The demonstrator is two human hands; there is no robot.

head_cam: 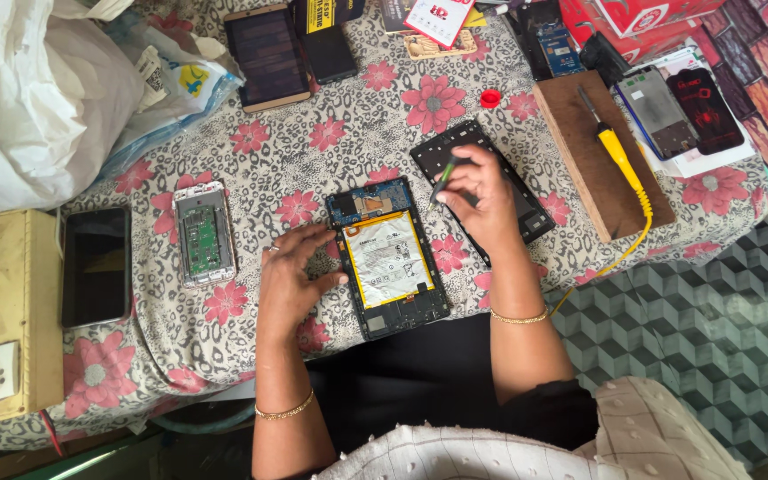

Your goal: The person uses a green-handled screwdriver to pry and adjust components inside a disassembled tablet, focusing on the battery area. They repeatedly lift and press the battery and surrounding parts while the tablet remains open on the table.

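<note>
The opened tablet is lying lengthwise on the worktop between the hands, the left hand pressing its near edge with spread fingers while the right hand is pinching a thin tool just above its top corner.

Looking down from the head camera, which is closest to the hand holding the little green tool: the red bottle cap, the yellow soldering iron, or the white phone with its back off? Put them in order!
From the right hand:
1. Red cap, just above the hand on the flowered cloth.
2. Yellow soldering iron, to the hand's right on the wooden board.
3. White opened phone, far across on the left, past the left hand.
</note>
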